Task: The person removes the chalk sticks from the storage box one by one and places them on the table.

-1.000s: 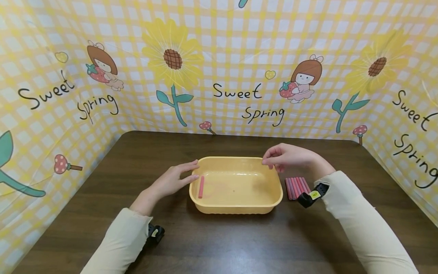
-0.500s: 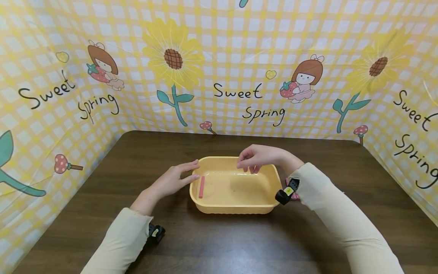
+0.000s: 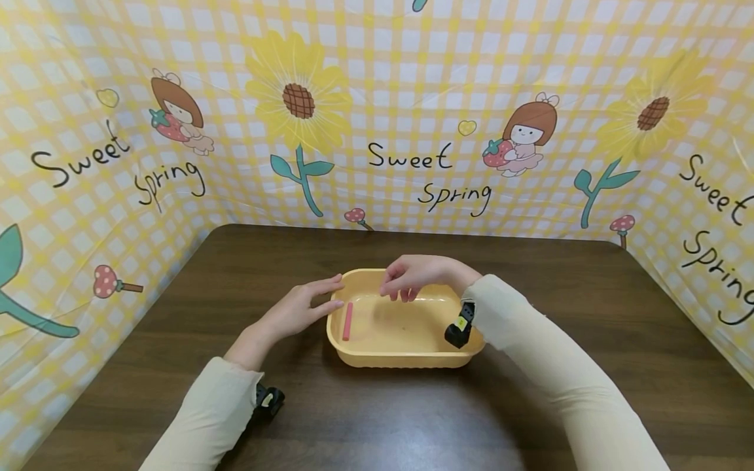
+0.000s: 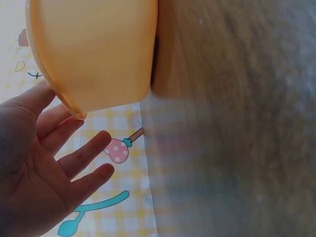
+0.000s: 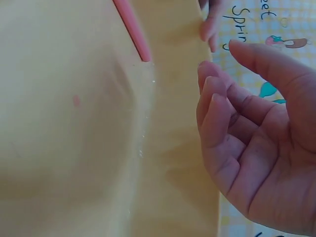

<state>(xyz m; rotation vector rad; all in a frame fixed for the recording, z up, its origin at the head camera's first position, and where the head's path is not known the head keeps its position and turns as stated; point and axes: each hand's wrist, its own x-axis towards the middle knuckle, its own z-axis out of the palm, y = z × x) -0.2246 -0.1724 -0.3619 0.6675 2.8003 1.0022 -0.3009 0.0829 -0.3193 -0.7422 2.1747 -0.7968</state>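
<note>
A yellow plastic basin [image 3: 406,359] stands on the table, and a slim pink stick [image 3: 348,321] lies inside it along the left end. My left hand [image 3: 297,307] rests at the basin's left rim, thumb and index fingertips touching it; in the left wrist view the other fingers spread loosely. Over the basin's far side hovers my right hand [image 3: 415,276], fingers loosely bent. The right wrist view shows its thumb apart from the index finger and nothing between them. There the pink stick [image 5: 133,32] lies on the basin floor, with small pink smudges nearby.
The dark wood table [image 3: 365,418] surrounds the basin. A yellow checked cloth [image 3: 406,98] with sunflowers and cartoon girls hangs along the back and sides. My right arm covers the area right of the basin.
My right hand has moved left from the basin's right rim to over its far middle. Its arm now hides the row of pink and purple sticks. My left hand has stayed put.
</note>
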